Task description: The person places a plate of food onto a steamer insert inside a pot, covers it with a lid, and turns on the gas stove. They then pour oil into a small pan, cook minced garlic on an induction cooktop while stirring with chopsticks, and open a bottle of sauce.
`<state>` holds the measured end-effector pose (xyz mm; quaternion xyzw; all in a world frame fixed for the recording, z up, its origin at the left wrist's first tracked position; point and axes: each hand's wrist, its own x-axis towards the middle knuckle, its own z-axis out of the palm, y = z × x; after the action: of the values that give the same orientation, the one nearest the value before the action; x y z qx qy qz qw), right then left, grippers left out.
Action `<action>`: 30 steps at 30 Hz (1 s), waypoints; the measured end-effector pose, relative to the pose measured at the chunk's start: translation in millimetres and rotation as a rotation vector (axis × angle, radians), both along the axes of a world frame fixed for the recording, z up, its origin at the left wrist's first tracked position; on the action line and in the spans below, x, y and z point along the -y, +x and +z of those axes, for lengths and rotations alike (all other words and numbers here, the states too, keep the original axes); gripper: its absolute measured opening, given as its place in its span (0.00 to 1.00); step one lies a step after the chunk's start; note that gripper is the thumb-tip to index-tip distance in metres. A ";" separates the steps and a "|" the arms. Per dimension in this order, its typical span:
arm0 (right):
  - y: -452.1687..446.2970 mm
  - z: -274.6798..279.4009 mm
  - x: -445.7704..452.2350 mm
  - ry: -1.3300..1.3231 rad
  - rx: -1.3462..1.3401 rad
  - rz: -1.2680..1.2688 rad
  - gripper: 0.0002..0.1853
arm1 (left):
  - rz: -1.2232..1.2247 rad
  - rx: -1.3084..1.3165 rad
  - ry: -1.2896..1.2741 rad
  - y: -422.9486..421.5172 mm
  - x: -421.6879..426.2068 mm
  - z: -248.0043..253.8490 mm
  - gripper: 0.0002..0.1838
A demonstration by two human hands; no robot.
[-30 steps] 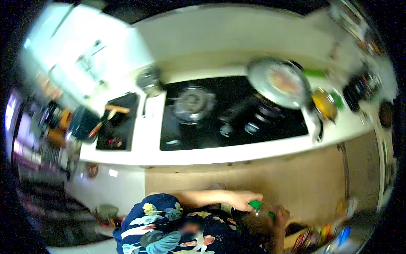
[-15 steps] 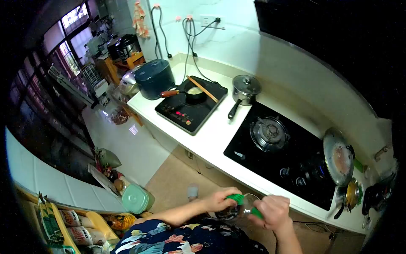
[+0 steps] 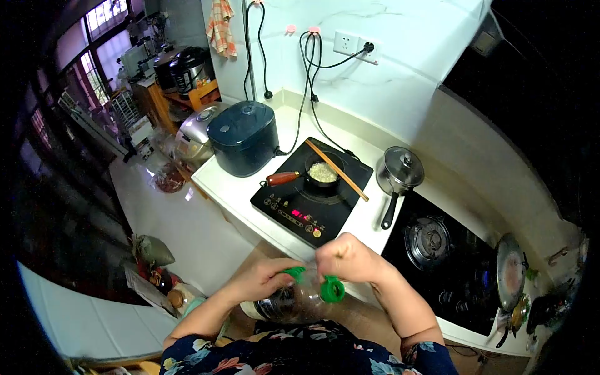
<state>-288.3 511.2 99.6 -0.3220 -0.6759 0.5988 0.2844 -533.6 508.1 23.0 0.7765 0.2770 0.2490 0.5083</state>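
My left hand (image 3: 265, 279) is closed on the green handle of a clear plastic bottle (image 3: 303, 306), which is tilted in front of my body. The bottle's green cap (image 3: 332, 289) faces right and shows a dark round opening. My right hand (image 3: 347, 257) is a fist just above the cap, at the bottle's neck; whether it holds anything is hidden. Beyond my hands, a small black pan (image 3: 323, 181) with pale food in it sits on the induction cooker (image 3: 294, 214), whose display is lit. Wooden chopsticks (image 3: 338, 170) lie across the pan.
A dark blue rice cooker (image 3: 244, 140) stands left of the induction cooker. To its right is a lidded saucepan (image 3: 400, 169), handle toward me. The gas hob (image 3: 431, 269) and a large wok or lid (image 3: 511, 272) are farther right. Cords (image 3: 310, 69) hang along the wall.
The view has shifted toward the induction cooker. Both hands and the bottle have come nearer to it. My right fist has moved off the cap's front, leaving its dark opening in view.
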 end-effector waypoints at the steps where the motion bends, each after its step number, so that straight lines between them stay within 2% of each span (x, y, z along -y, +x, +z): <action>1: -5.2 -5.4 -9.0 -0.166 -0.086 -0.055 0.27 | 0.040 -0.024 -0.021 -7.7 -11.2 -2.1 0.17; 4: -12.7 -27.2 -30.0 -0.180 -0.325 -0.278 0.32 | 0.184 0.036 0.030 -16.8 -33.3 -11.2 0.16; 5: -7.2 -48.2 -34.6 -0.198 -0.395 -0.343 0.39 | 0.243 0.070 0.051 -16.9 -38.2 -14.5 0.15; 6: 0.3 -68.6 -35.2 -0.246 -0.416 -0.425 0.35 | 0.305 0.105 0.074 -16.1 -43.0 -17.3 0.15; 7: 9.7 -87.2 -32.2 -0.282 -0.306 -0.499 0.33 | 0.367 0.047 -0.053 -16.3 -45.2 -9.9 0.13; 10: 45.5 -139.2 -10.7 -0.295 0.070 -0.608 0.22 | 0.473 -0.006 -0.029 -11.5 -61.5 -3.0 0.12; 14: 84.2 -204.4 27.3 0.034 0.473 -0.706 0.13 | 0.652 -0.069 -0.008 2.7 -80.0 11.9 0.12; 15: 86.2 -198.9 32.6 0.004 0.521 -0.705 0.11 | 0.674 -0.124 0.020 7.1 -84.1 21.8 0.13; 18: 90.8 -211.2 40.6 0.186 0.515 -0.687 0.09 | 0.722 -0.216 0.190 19.1 -101.4 25.5 0.15; 21: 91.7 -216.0 41.2 0.295 0.590 -0.648 0.09 | 0.701 -0.284 0.194 28.3 -117.4 31.8 0.17; 30: 96.7 -228.7 46.2 0.401 0.614 -0.603 0.08 | 0.664 -0.541 0.173 50.8 -141.3 51.5 0.18</action>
<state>-191.6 465.0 -129.1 -0.6047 -0.7075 0.2244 0.2889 -482.8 649.4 74.5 0.7225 0.6128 0.2088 0.2427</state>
